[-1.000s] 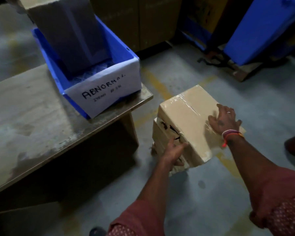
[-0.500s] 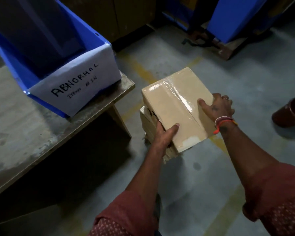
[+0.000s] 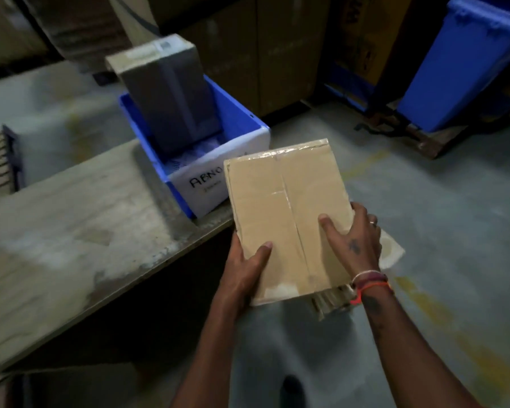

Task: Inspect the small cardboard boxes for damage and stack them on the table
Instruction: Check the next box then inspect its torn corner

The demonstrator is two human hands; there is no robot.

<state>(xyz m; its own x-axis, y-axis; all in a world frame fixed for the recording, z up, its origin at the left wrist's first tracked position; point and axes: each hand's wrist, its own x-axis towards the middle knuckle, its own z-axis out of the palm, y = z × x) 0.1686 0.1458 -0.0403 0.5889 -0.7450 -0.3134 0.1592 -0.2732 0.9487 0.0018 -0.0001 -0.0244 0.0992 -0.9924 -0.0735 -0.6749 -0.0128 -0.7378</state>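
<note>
Hands grip one taped cardboard box (image 3: 283, 213) from either side, holding it in the air beside the table (image 3: 71, 231) corner. The left hand (image 3: 245, 269) clamps the near left edge, thumb lying on the top face; the right hand (image 3: 354, 240) holds the right edge, thumb on top and fingers wrapped over the side (a ring and wrist threads show). Below the box, torn cardboard peeks out at the near right corner. On the table stands a blue bin (image 3: 236, 119) with a white label (image 3: 209, 187) reading "ABNO", partly hidden, and a grey box (image 3: 168, 95) leans upright inside it.
</note>
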